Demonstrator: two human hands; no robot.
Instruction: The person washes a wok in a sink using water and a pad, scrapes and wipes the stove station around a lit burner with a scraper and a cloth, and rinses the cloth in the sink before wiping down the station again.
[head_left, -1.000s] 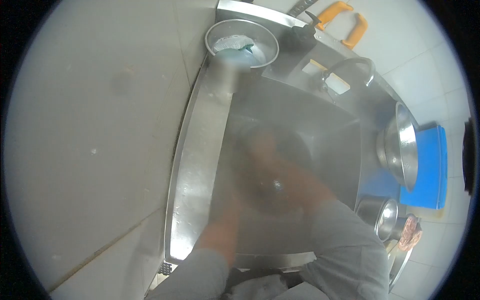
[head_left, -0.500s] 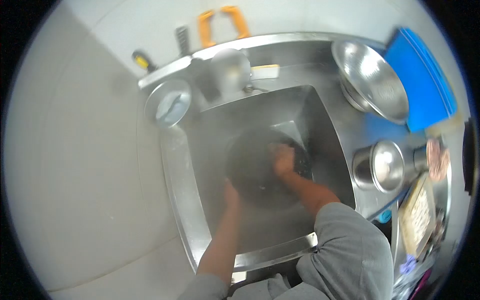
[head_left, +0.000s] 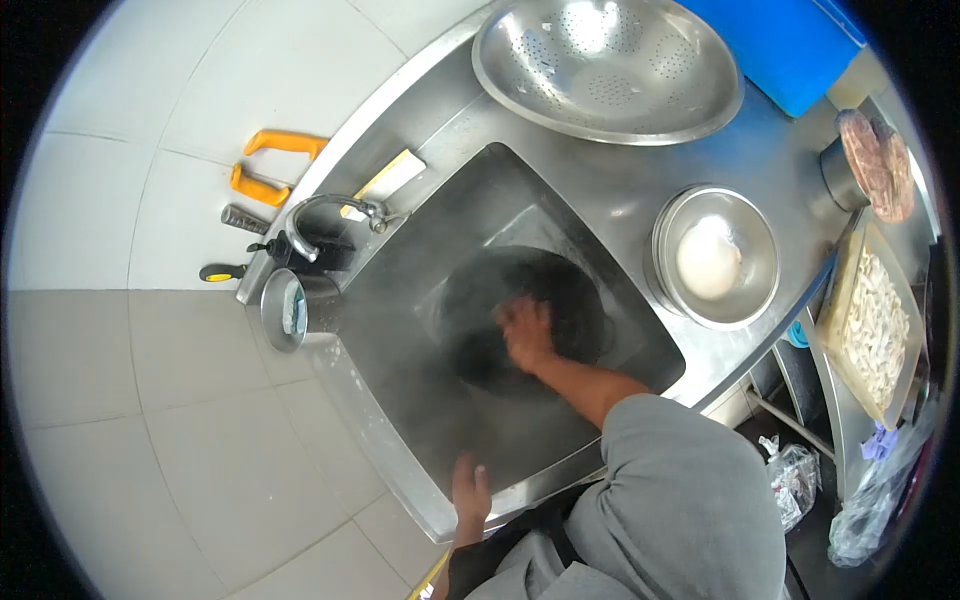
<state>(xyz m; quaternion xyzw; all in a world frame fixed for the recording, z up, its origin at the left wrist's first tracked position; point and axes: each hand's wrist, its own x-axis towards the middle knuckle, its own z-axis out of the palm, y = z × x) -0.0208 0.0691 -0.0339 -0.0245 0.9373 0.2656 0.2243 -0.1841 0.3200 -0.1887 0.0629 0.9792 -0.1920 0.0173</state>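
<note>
A large dark round pan (head_left: 565, 285) lies in the steel sink (head_left: 640, 345), blurred by haze like steam. My right hand (head_left: 527, 335) is over the pan's inside, fingers spread and pointing down toward its surface. Whether the fingertips touch it, or anything lies beneath the palm, cannot be made out. Near the sink's front left rim, my left hand (head_left: 470, 490) hangs apart from the pan, fingers loosely extended and nothing visible in it.
A curved faucet (head_left: 310, 225) rises at the sink's back left, beside a steel pot (head_left: 290, 312). Along the right counter stand a big colander (head_left: 610, 90), stacked steel bowls (head_left: 715, 258), a blue bin (head_left: 775, 45) and a tray of pale pieces (head_left: 872, 330).
My left hand has come away from the pan's left side, back toward the sink's front rim. My right hand remains over the pan. The camera view has turned and shifted.
</note>
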